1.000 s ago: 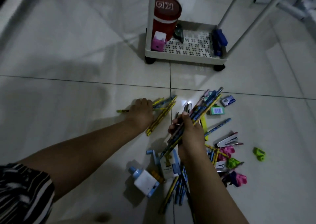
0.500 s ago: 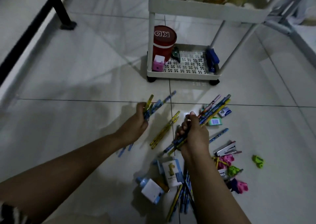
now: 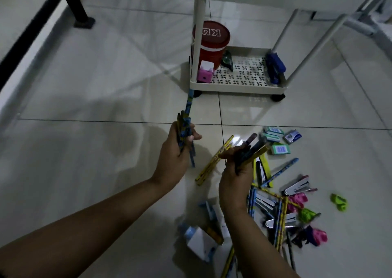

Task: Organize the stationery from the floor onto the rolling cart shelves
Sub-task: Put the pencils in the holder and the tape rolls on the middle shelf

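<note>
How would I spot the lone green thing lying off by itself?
Start at the white cart, then drop to the stationery pile on the floor tiles before it. Right of the pile lies a green sharpener, alone on bare tile, the only piece apart from the heap.

The cart's upper shelf (image 3: pixel 275 0) is cut off by the top edge.

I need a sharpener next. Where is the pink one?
The pink cube-shaped sharpener sits in the front-left corner of the white cart's bottom shelf, touching the red round tub.
</note>
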